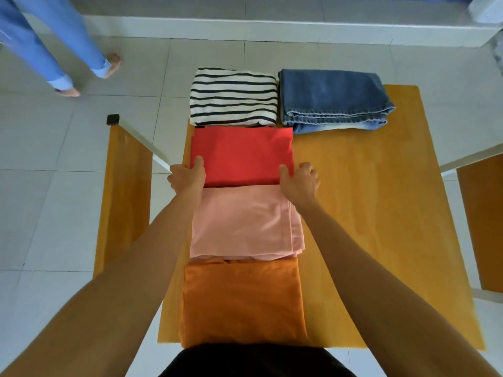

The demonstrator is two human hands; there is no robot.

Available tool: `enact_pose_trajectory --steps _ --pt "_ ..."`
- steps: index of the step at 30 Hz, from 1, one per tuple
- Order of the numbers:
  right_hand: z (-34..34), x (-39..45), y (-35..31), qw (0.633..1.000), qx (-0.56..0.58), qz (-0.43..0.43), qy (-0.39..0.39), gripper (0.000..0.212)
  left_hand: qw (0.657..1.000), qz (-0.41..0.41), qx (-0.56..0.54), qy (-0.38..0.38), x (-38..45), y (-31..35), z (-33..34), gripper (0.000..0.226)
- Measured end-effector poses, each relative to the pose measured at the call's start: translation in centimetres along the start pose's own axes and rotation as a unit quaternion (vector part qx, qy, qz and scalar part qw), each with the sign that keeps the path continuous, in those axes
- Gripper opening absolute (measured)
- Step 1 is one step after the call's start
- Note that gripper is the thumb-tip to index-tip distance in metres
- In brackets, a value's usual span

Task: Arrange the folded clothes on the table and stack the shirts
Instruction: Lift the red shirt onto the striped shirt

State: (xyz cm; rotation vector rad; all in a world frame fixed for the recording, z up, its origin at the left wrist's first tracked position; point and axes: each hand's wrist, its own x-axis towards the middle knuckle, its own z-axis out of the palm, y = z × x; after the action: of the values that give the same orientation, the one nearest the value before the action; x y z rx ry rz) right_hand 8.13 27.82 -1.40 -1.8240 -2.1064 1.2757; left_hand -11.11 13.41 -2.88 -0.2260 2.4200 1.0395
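Observation:
Folded clothes lie in a column on the left of the wooden table (367,213). Farthest is a black-and-white striped shirt (234,96), then a red shirt (242,156), a pink shirt (242,224) and, nearest me, an orange shirt (242,300). Folded blue jeans (334,100) sit to the right of the striped shirt. My left hand (187,176) grips the red shirt's near left edge, thumb on top. My right hand (300,182) grips its near right edge the same way.
A wooden chair (122,202) with a white frame stands left of the table, and another chair (481,219) stands to the right. A person in blue trousers (46,39) stands barefoot on the tiled floor at far left. A white step runs along the back.

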Motion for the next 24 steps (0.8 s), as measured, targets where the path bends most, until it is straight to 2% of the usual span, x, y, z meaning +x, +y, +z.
enact_pose_trajectory --steps 4,7,9,14,20,24 --pt "0.4 2.6 -1.1 0.997 0.061 0.012 -0.053 0.066 0.998 0.035 0.045 -0.035 0.2 0.8 0.8 0.077" --pt "0.3 3.9 -2.0 0.989 0.107 0.038 -0.094 0.060 0.997 -0.003 0.045 -0.061 0.1 1.5 0.9 0.097" --pt "0.4 4.6 -2.2 0.984 0.124 0.054 -0.114 0.052 0.995 -0.003 0.052 -0.083 0.4 1.8 0.9 0.101" --pt "0.4 4.9 -2.5 0.986 0.137 0.017 -0.094 0.029 0.990 0.019 -0.018 -0.140 1.1 2.2 -0.2 0.087" --pt "-1.8 3.9 -4.9 0.971 0.214 -0.090 -0.064 0.007 0.974 0.059 -0.140 -0.168 2.0 4.2 -2.3 0.052" --pt "-2.9 7.2 -8.8 0.961 0.245 -0.116 -0.045 0.013 0.972 0.114 -0.134 -0.157 4.4 9.0 -2.9 0.052"
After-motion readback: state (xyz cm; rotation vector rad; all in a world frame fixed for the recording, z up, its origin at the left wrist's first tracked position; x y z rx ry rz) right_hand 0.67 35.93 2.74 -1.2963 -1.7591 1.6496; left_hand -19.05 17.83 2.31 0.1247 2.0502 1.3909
